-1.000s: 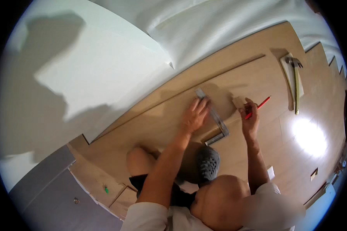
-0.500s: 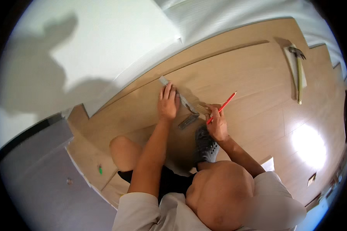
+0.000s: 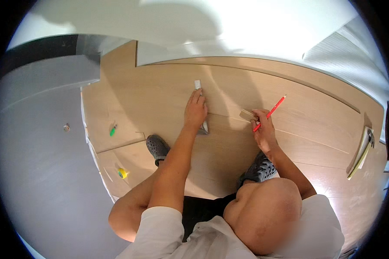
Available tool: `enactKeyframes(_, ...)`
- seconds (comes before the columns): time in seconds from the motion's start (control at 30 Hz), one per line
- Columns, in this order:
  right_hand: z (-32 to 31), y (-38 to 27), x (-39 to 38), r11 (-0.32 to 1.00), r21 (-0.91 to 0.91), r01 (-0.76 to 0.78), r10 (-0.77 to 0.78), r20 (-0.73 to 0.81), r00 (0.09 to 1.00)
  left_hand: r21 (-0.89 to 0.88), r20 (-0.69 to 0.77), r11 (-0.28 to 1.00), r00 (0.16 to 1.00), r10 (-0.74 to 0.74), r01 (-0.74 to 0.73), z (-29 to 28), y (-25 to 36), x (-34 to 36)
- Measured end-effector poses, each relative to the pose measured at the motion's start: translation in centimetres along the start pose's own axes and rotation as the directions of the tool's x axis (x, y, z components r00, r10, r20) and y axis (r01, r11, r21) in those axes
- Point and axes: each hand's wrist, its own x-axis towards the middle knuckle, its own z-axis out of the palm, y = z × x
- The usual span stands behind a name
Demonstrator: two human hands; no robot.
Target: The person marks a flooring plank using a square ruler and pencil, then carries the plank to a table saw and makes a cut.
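On the wood-look floor boards (image 3: 229,151), my left hand (image 3: 196,110) is closed over a metal try square (image 3: 197,84). The blade's pale end sticks out past my fingertips, and the angled corner shows beside my wrist; the middle is covered. To the right, my right hand (image 3: 263,134) grips a red pencil (image 3: 277,105), its tip pointing up and away from me. A small thin wood-coloured strip (image 3: 247,115) also pokes out from my right fingers, just above the boards.
At the right, a claw hammer (image 3: 360,160) lies on a pale strip. A green-handled tool (image 3: 113,130) and a yellow tape roll (image 3: 122,173) rest on the left boards. Grey flooring (image 3: 39,151) borders them. White foam sheeting (image 3: 350,56) lies far right. My clogs (image 3: 158,147) flank the work.
My view has swung round, so the hammer appears lower and farther right. The try square now points straight away from me. My hands are farther apart, the pencil still in my right.
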Motion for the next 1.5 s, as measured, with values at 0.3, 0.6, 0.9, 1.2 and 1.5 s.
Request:
enactKeyframes(0.3,-2.3,1.0,-1.2,0.984,-0.094,0.150,-0.140,0.110,0.984,0.191,0.208,0.962,0.949,-0.236,0.197,-2.3,-1.2,-1.1)
enactKeyframes(0.6,-7.3,-3.7,-0.7,0.803,-0.314,0.506,-0.315,0.497,0.808,0.038,0.881,0.988,0.471,0.037,-0.148,-16.4,-6.2,-6.0)
enactKeyframes(0.9,-0.9,-16.8,2.5,0.601,-0.341,0.723,-0.211,0.805,0.554,-0.679,0.293,0.718,0.839,0.457,-0.154,-13.1,-4.1,-2.4)
enactKeyframes(1.2,17.4,-15.5,6.5,0.732,-0.399,0.552,-0.488,0.259,0.834,-0.741,-0.048,0.656,0.986,0.159,-0.142,-10.4,-11.7,0.0)
enactKeyframes(1.5,28.7,-4.2,-3.1,0.769,-0.515,-0.377,0.170,-0.405,0.899,-0.437,-0.267,0.868,0.956,0.124,-0.235,-6.9,-23.6,25.2)
